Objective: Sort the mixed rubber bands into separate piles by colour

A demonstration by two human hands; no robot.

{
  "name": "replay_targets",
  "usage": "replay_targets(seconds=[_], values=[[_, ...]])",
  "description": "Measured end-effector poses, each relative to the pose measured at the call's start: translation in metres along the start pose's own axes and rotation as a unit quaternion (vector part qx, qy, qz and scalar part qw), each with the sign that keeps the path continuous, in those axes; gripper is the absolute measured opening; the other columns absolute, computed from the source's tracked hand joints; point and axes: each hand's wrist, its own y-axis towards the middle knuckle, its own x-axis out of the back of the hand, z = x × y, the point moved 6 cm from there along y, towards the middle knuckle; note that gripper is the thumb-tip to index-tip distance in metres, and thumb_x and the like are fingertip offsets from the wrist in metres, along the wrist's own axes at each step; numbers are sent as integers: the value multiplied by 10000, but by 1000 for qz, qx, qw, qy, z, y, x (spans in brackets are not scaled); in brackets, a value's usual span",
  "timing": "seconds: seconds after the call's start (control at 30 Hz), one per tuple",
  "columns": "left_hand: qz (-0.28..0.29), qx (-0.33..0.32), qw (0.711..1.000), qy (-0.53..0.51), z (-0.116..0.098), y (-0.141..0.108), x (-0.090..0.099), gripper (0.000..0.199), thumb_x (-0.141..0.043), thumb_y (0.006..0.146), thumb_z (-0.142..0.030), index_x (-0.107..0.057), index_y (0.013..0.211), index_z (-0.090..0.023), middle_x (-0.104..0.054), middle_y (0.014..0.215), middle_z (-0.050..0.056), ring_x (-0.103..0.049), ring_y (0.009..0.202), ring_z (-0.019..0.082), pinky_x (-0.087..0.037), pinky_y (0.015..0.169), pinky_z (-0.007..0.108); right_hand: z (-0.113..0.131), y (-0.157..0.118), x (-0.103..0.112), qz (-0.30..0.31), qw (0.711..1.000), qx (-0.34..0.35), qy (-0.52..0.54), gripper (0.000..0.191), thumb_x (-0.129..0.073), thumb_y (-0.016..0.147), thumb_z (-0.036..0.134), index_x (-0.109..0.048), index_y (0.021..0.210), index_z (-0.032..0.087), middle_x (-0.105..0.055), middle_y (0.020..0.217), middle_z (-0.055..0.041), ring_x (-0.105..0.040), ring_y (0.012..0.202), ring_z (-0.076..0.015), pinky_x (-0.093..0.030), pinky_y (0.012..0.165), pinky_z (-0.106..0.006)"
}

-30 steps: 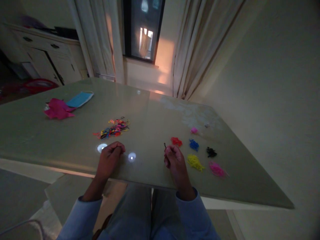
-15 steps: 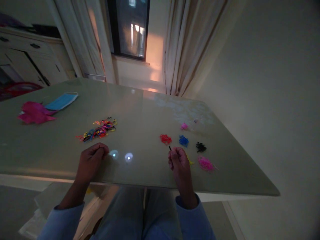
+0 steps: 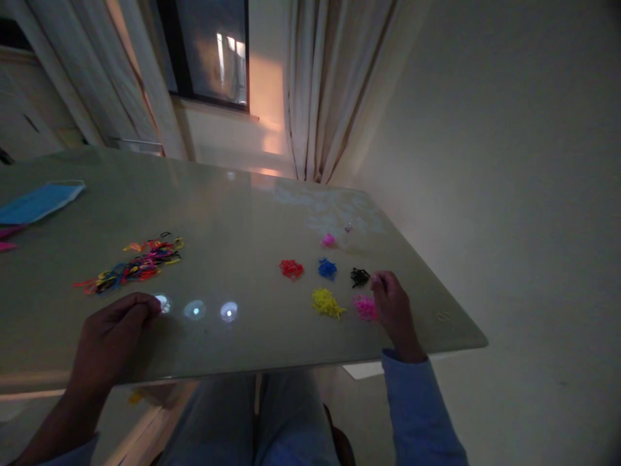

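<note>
My right hand point(image 3: 394, 307) is at the right edge of a small pile of black rubber bands point(image 3: 359, 277), its fingertips pinched together. Whatever is between them is too small to make out. Partly behind that hand lies a bright pink pile point(image 3: 365, 307). Yellow bands point(image 3: 326, 303), blue bands point(image 3: 327, 269) and red bands point(image 3: 291, 269) form separate heaps to its left. My left hand point(image 3: 114, 333) rests low over the table, thumb and fingers closed; its contents are hidden. Just beyond it spreads a mixed heap of coloured rubber bands point(image 3: 138, 266).
A pink clump point(image 3: 328, 240) and a tiny pale piece point(image 3: 348, 228) lie farther back. At the far left are a blue face mask point(image 3: 41, 202) and part of a pink item point(image 3: 8, 246). The glossy table point(image 3: 218, 213) runs along a wall at the right.
My right hand has moved right, from near the red pile to the black one, uncovering the yellow pile. The small black band seen in its fingers is no longer visible there. The view has shifted right.
</note>
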Motion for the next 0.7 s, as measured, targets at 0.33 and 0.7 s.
replay_targets(seconds=[0.33, 0.7], values=[[-3, 0, 1000, 14, -5, -2, 2, 177, -510, 601, -387, -627, 581, -256, -637, 634, -35, -577, 676, 197, -420, 615, 261, -44, 46, -20, 94, 973, -12, -210, 205, -488, 878, 235, -651, 769, 173, -705, 811, -107, -593, 726, -193, -364, 653, -269], [0, 18, 1000, 3, -5, -2, 1, 206, -516, 581, -385, -637, 606, -220, -639, 635, -16, -581, 679, 192, -430, 632, 259, -14, 24, -8, 61, 984, 17, -165, 306, -468, 894, 339, -701, 844, 147, -714, 845, -127, -602, 723, -214, -417, 698, -302]])
